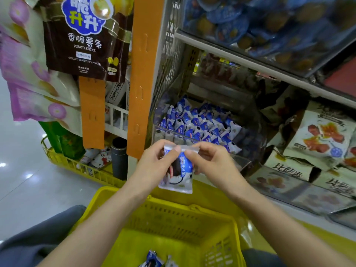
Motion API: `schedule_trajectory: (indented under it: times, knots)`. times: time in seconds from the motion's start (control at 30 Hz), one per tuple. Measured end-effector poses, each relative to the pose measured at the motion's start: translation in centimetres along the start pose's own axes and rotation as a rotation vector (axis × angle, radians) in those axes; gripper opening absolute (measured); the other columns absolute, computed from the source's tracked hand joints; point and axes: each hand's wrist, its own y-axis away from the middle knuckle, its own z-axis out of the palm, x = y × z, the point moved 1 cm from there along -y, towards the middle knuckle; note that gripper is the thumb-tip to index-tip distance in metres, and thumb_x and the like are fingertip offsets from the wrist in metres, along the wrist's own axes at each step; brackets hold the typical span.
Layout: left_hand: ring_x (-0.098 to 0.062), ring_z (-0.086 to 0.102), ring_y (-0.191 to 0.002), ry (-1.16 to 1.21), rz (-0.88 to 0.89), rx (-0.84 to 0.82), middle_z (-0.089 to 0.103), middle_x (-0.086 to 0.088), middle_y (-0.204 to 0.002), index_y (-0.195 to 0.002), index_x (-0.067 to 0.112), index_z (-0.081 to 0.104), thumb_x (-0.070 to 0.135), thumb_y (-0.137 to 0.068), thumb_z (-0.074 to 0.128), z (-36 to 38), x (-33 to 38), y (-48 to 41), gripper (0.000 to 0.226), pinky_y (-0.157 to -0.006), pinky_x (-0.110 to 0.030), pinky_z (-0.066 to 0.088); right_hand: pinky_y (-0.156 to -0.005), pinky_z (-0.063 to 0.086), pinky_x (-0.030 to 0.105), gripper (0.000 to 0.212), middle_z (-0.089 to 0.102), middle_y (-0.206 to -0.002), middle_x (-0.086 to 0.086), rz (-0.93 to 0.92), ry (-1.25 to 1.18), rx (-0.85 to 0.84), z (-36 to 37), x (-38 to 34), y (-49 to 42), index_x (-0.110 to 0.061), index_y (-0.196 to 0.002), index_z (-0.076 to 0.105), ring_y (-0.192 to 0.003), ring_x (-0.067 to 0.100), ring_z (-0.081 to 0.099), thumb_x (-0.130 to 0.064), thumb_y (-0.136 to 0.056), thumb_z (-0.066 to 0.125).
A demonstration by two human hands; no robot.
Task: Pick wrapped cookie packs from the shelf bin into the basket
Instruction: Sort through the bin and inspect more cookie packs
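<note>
Item 1: one wrapped cookie pack (177, 170), blue and white, at the centre of the frame, hanging upright above the far rim of the basket (173, 216). We pinch its top seam with our left hand (154, 162) and our right hand (210, 162), fingers clamped on the wrapper.

Item 2: shelf bin (250, 149), clear-walled, just above centre, filled with matching packs (200, 124).

Item 3: yellow basket, lower centre; two packs (154, 260) lie at the bottom edge.

Item 4: potato sticks bag (84, 35), upper left.
</note>
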Motion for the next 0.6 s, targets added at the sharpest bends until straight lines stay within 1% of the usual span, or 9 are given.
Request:
schedule_trajectory:
  times: [0.03, 0.13, 0.17, 0.27, 0.33, 0.37, 0.43, 0.5, 0.6]
  knots:
    - [-0.006, 0.055, -0.055, -0.015, -0.008, 0.012, 0.06, -0.009, -0.069, -0.093, 0.005, 0.06, 0.023, -0.092, 0.053, 0.1, -0.2, 0.1, 0.02, -0.049, -0.015, 0.043, -0.052, 0.045, 0.018, 0.013, 0.062, -0.067, 0.006, 0.007, 0.003, 0.0, 0.2, 0.5, 0.4, -0.013, -0.078, 0.066, -0.057, 0.007, 0.055, -0.016, -0.088, 0.06]
    - [-0.014, 0.062, -0.069, -0.01, -0.043, 0.006, 0.063, -0.025, -0.082, -0.093, -0.004, 0.057, 0.022, -0.092, 0.052, 0.5, -0.8, 0.2, 0.026, -0.059, -0.023, 0.048, -0.055, 0.045, 0.028, 0.012, 0.064, -0.068, 0.006, -0.015, 0.076, 0.063, 0.6, 1.8, 1.1, -0.014, -0.078, 0.066, -0.06, 0.009, 0.055, -0.019, -0.088, 0.061]
    - [-0.013, 0.062, -0.069, -0.011, -0.062, 0.007, 0.063, -0.023, -0.081, -0.093, -0.006, 0.057, 0.021, -0.092, 0.053, 0.6, -1.0, 0.2, 0.027, -0.058, -0.021, 0.048, -0.059, 0.046, 0.03, 0.01, 0.065, -0.07, 0.003, -0.053, 0.123, 0.101, 0.7, 2.1, 1.3, -0.016, -0.078, 0.066, -0.062, 0.009, 0.056, -0.02, -0.087, 0.062]
    - [-0.008, 0.061, -0.064, 0.021, -0.145, -0.01, 0.062, -0.009, -0.074, -0.093, -0.005, 0.058, 0.021, -0.092, 0.054, 0.9, -1.6, 0.2, 0.027, -0.052, -0.015, 0.045, -0.062, 0.045, 0.019, 0.002, 0.06, -0.074, -0.008, -0.288, 0.38, 0.193, 0.7, 2.5, 1.8, -0.018, -0.083, 0.066, -0.069, 0.003, 0.054, -0.02, -0.084, 0.066]
    - [-0.008, 0.064, -0.065, 0.06, -0.201, -0.033, 0.065, -0.006, -0.075, -0.093, -0.001, 0.06, 0.025, -0.092, 0.054, 1.1, -1.8, 0.2, 0.026, -0.053, -0.016, 0.048, -0.064, 0.044, 0.018, 0.005, 0.059, -0.078, -0.008, -0.407, 0.514, 0.201, 0.5, 2.8, 2.1, -0.016, -0.087, 0.067, -0.071, 0.003, 0.052, -0.02, -0.085, 0.065]
    - [-0.009, 0.065, -0.067, 0.072, -0.225, -0.042, 0.067, -0.006, -0.077, -0.093, 0.003, 0.062, 0.027, -0.091, 0.054, 1.3, -1.9, 0.1, 0.025, -0.055, -0.017, 0.049, -0.065, 0.045, 0.018, 0.005, 0.059, -0.079, -0.008, -0.421, 0.521, 0.206, 0.3, 2.9, 2.1, -0.016, -0.087, 0.067, -0.071, 0.003, 0.053, -0.02, -0.085, 0.065]
    - [-0.01, 0.068, -0.075, 0.08, -0.264, -0.066, 0.071, -0.003, -0.086, -0.097, 0.012, 0.065, 0.031, -0.09, 0.055, 1.5, -2.1, 0.2, 0.023, -0.061, -0.019, 0.051, -0.064, 0.047, 0.017, 0.004, 0.061, -0.077, -0.012, -0.365, 0.426, 0.223, 0.0, 3.0, 2.3, -0.021, -0.085, 0.067, -0.07, 0.003, 0.056, -0.023, -0.087, 0.063]
    - [-0.009, 0.068, -0.083, 0.047, -0.275, -0.099, 0.072, 0.002, -0.091, -0.101, 0.02, 0.063, 0.034, -0.085, 0.061, 1.8, -2.3, 0.3, 0.021, -0.07, -0.024, 0.051, -0.062, 0.051, 0.022, 0.007, 0.064, -0.073, -0.009, -0.204, 0.23, 0.245, -0.2, 3.2, 2.2, -0.023, -0.082, 0.064, -0.066, 0.005, 0.06, -0.022, -0.088, 0.06]
    - [-0.011, 0.068, -0.087, 0.083, -0.248, -0.041, 0.071, 0.003, -0.095, -0.103, 0.022, 0.058, 0.022, -0.075, 0.073, 2.1, -2.6, 0.4, 0.031, -0.075, -0.027, 0.051, -0.055, 0.055, 0.023, 0.011, 0.066, -0.075, 0.003, 0.077, -0.111, 0.292, -0.7, 3.5, 2.0, -0.014, -0.083, 0.059, -0.058, 0.007, 0.062, -0.014, -0.092, 0.054]
